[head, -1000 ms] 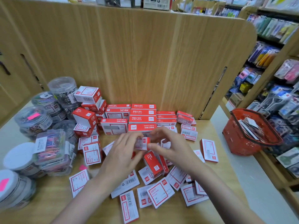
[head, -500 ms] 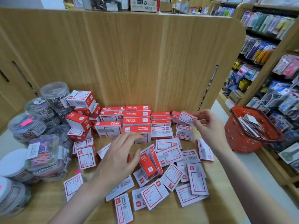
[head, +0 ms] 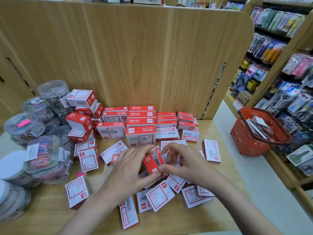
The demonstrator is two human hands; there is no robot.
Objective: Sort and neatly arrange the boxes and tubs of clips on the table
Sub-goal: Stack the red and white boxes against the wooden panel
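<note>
Small red-and-white clip boxes (head: 160,199) lie scattered flat across the wooden table (head: 225,168). In the middle of the pile, two small red boxes (head: 151,164) stand on edge. My left hand (head: 130,168) grips them from the left, fingers over the top and thumb underneath. My right hand (head: 184,161) closes on them from the right, thumb against the red side and fingers curled above. Neat stacks of larger red boxes (head: 140,116) line the back panel. Clear tubs of coloured clips (head: 42,150) crowd the left side.
A looser heap of boxes (head: 79,121) leans between the tubs and the stacks. A tall wooden panel (head: 135,56) closes the back. A red shopping basket (head: 250,138) sits on the floor to the right, beside shelves of stationery (head: 288,82).
My right hand has come back from the small stack at the back right to the middle pile. Both hands now close on the upright red boxes.
</note>
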